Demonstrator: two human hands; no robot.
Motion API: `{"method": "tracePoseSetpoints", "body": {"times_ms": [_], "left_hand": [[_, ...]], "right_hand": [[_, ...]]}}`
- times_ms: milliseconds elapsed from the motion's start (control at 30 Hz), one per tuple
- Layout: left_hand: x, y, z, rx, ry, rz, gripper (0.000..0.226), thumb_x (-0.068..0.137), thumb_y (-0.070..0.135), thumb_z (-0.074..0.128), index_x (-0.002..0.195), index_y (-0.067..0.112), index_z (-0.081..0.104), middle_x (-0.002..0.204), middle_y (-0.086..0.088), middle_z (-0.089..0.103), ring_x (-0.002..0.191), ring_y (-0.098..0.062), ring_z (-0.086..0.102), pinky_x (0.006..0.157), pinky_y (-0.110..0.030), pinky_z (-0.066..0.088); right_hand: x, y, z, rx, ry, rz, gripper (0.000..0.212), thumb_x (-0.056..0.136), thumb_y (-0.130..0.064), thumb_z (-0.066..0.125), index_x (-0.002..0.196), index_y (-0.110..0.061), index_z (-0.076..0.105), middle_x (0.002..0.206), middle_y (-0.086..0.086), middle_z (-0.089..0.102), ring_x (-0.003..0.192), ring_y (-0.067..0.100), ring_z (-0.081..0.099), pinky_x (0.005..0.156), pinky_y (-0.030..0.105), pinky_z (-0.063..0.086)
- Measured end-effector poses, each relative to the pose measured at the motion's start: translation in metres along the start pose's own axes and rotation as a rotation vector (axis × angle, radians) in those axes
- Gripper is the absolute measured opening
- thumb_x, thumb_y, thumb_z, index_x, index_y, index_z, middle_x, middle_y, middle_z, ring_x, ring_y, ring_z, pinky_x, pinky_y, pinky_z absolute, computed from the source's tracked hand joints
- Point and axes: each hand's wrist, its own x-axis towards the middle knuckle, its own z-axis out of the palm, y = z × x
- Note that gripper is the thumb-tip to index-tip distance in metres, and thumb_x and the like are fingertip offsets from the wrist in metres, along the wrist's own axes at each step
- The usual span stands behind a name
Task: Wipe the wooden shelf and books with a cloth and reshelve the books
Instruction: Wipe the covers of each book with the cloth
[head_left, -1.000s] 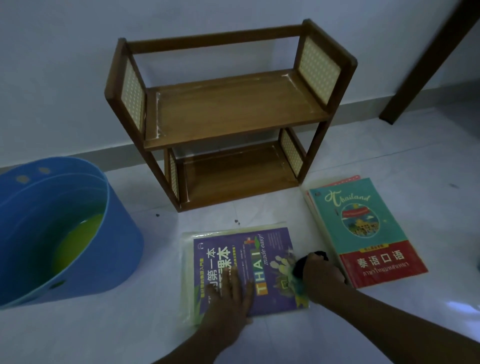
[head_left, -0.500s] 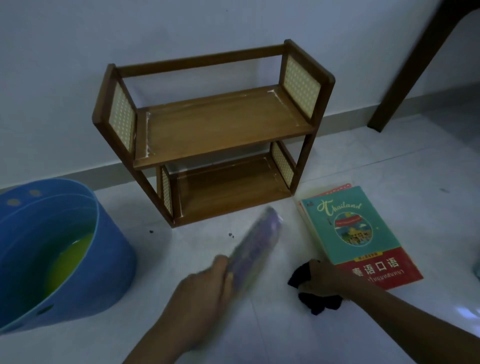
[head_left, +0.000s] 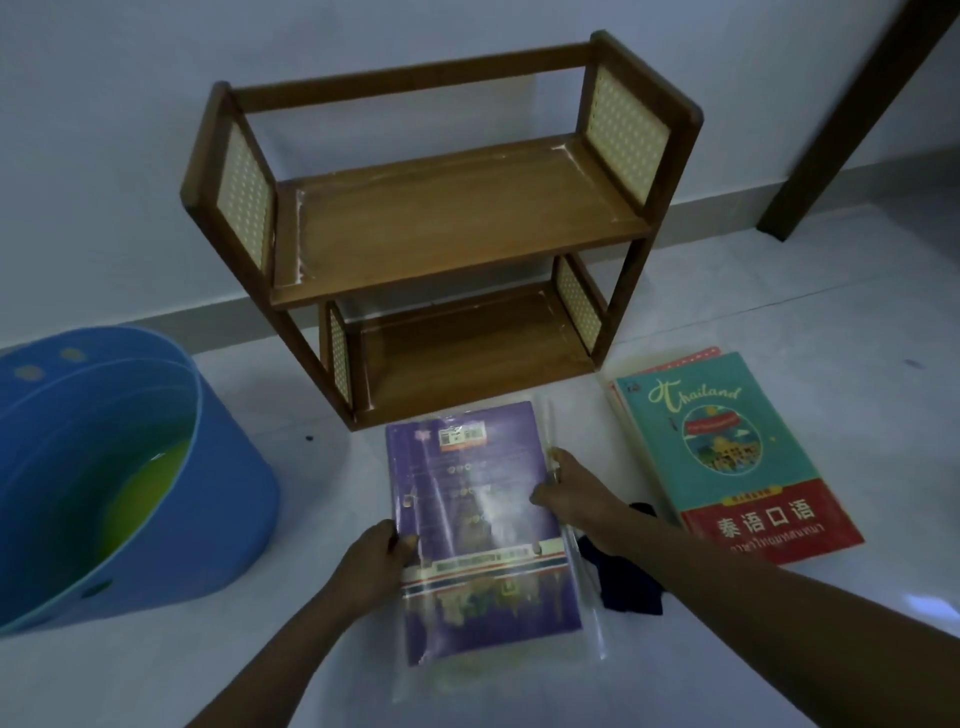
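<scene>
Your left hand (head_left: 375, 552) grips the left edge of the purple book (head_left: 478, 525), thumb curled over the cover. Your right hand (head_left: 569, 491) reaches in from the right and pinches the opposite edge, fingers bent round its clear plastic wrap. The book lies back cover up on the white floor (head_left: 857, 322), just in front of the wooden shelf (head_left: 457, 228). The dark cloth (head_left: 623, 587) lies under your right forearm, touching the book's right side. The Thailand book (head_left: 737, 457) lies to the right; the blue bucket (head_left: 130, 493) stands to the left.
</scene>
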Motion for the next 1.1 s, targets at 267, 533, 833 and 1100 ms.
{"method": "tracePoseSetpoints", "body": {"times_ms": [267, 533, 833, 1100], "left_hand": [[0.000, -0.040, 0.018, 0.536, 0.269, 0.345, 0.044, 0.086, 0.050, 0.040, 0.102, 0.014, 0.060, 0.106, -0.008, 0.061, 0.094, -0.030, 0.063, 0.067, -0.036, 0.049], [-0.005, -0.050, 0.008, 0.609, -0.057, 0.340, 0.126, 0.063, 0.091, 0.044, 0.140, 0.023, -0.031, 0.150, 0.006, -0.031, 0.140, -0.014, -0.030, 0.114, -0.044, -0.017], [-0.004, -0.045, 0.008, 0.697, -0.050, 0.288, 0.124, 0.057, 0.098, 0.030, 0.143, 0.008, 0.037, 0.139, -0.012, 0.054, 0.131, -0.029, 0.045, 0.111, -0.041, 0.001], [-0.004, -0.045, 0.009, 0.720, -0.048, 0.273, 0.126, 0.056, 0.098, 0.022, 0.140, 0.006, 0.040, 0.141, -0.014, 0.051, 0.135, -0.028, 0.038, 0.112, -0.044, -0.001]], "right_hand": [[-0.033, 0.057, -0.013, -0.967, 0.297, -0.248, 0.075, 0.091, -0.020, 0.050, 0.152, -0.020, 0.006, 0.159, 0.013, 0.008, 0.145, 0.031, 0.014, 0.115, 0.043, 0.022], [-0.025, 0.072, -0.047, -0.735, 0.426, -0.328, 0.028, 0.083, -0.002, 0.058, 0.108, -0.016, 0.056, 0.116, 0.010, 0.059, 0.107, 0.029, 0.059, 0.088, 0.030, 0.045], [-0.025, 0.078, 0.083, -1.336, 0.097, -0.718, 0.048, 0.082, -0.015, 0.033, 0.123, -0.014, 0.059, 0.139, 0.015, 0.051, 0.116, 0.044, 0.056, 0.085, 0.053, 0.053], [0.038, 0.012, 0.049, -1.321, 0.131, -0.920, 0.060, 0.090, -0.014, 0.056, 0.145, -0.014, 0.032, 0.155, 0.017, 0.022, 0.139, 0.040, 0.027, 0.108, 0.054, 0.035]]}}
